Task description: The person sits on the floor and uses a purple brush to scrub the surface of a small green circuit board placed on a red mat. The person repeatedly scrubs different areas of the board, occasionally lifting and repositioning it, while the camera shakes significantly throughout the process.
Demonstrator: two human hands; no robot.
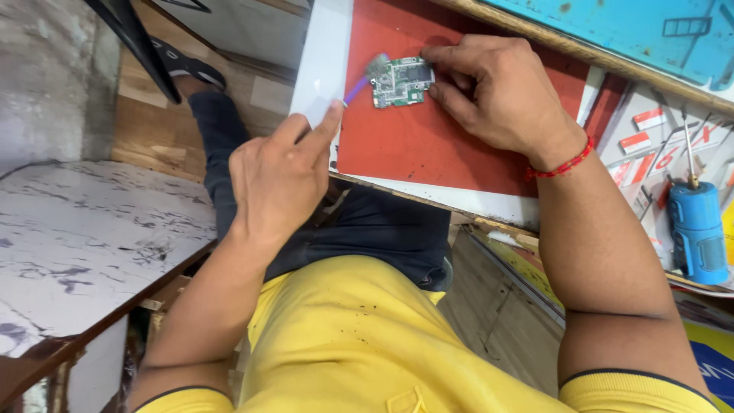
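Observation:
A small green circuit board [401,80] lies on a red mat [428,145] on the white workbench [321,69]. My right hand [497,92] presses its fingertips on the board's right edge and holds it in place. My left hand [279,180] grips a brush with a purple handle [356,89]. The brush's bristles [378,65] touch the board's upper left corner. A red thread band circles my right wrist.
A blue cylindrical tool [697,229] with a thin metal tip stands at the right, among red and white labels. A blue panel [634,30] lies behind the mat. A marble-patterned surface [84,245] is at the left. My sandalled foot [187,69] rests on the wooden floor.

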